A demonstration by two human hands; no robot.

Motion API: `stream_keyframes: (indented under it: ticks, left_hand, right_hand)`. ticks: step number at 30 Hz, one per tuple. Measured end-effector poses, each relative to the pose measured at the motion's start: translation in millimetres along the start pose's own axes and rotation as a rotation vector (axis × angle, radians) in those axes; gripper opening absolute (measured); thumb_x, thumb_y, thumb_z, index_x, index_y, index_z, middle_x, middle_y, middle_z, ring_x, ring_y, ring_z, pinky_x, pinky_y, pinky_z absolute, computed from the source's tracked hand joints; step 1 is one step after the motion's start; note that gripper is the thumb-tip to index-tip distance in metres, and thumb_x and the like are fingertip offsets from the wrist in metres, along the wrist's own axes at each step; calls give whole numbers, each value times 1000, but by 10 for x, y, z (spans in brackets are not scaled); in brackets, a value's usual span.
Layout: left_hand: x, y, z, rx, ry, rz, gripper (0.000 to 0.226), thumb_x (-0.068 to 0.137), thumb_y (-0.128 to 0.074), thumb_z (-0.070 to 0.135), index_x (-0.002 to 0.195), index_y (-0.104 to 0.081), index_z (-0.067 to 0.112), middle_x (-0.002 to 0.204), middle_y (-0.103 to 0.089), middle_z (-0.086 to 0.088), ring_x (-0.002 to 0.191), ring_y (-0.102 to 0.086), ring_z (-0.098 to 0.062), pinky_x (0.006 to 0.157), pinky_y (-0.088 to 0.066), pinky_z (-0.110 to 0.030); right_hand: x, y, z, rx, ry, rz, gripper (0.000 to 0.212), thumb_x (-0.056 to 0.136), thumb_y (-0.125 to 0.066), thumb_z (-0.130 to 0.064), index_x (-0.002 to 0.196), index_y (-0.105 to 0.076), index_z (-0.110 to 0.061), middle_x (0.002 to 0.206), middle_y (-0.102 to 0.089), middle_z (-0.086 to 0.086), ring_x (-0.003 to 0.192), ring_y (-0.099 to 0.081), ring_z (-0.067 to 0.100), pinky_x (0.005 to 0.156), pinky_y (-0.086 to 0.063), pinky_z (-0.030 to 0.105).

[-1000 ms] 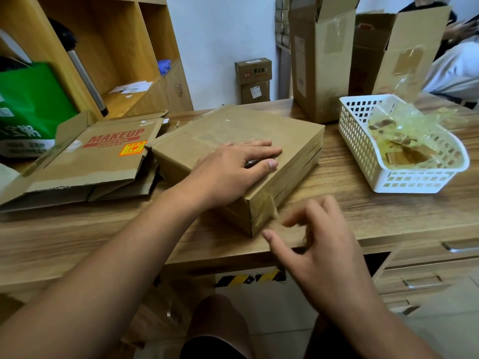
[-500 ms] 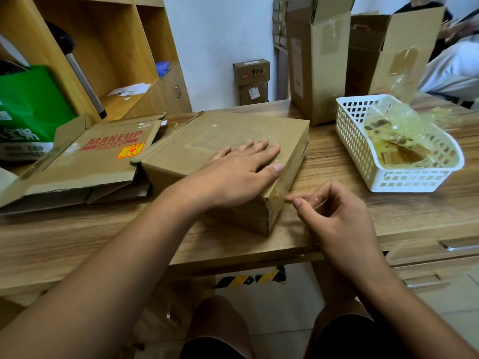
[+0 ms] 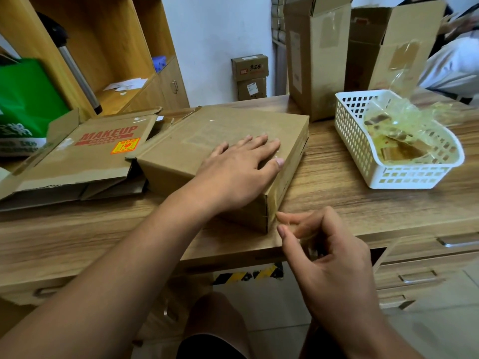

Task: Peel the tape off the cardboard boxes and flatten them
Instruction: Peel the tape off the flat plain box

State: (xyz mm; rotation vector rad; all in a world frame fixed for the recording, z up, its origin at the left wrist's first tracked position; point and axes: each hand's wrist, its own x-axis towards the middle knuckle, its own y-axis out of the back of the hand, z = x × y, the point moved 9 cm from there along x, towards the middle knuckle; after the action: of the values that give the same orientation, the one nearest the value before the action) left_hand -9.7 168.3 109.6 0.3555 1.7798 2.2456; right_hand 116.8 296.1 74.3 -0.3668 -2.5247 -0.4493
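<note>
The box (image 3: 233,141) lies flat on the desk (image 3: 350,203), near its front edge. The left hand (image 3: 238,174) rests open and flat on top of the box, fingers spread. The right hand (image 3: 326,255) is at the near corner of the box, half curled; thumb and forefinger touch the tape (image 3: 273,203) there, but I cannot tell if they grip it. A basket (image 3: 363,156) with peeled tape stands to the right.
</note>
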Motion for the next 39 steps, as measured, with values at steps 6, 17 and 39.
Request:
stream_keyframes:
  ticks: [6,17,39]
  left_hand:
    - [-17,13,11,-18,7,18,54,104,-24,59,156,-21,47,166,-11,20,154,-6,-4,126,-3,-42]
    - [-47,38,32,-37,10,37,54,103,-26,60,155,-24,47,166,-14,21,153,-8,-4,126,-5,-42]
    - [-162,110,-175,-258,-159,-319,82,79,-59,71,151,-25,57,162,-9,33,149,-9,7,124,-10,-34]
  right_hand:
    - [-33,-11,-83,-2,11,13,24,85,-75,-16,80,-54,-25,96,-73,-23,68,-69,2,54,-52,20]
    - [-85,74,-209,58,13,103,20,84,-73,-26,85,-54,-30,78,-64,-12,54,-59,6,48,-44,11]
    - [228,-33,70,-227,-61,-183,31,83,-75,-34,92,-46,-39,85,-60,-17,65,-59,11,51,-44,22]
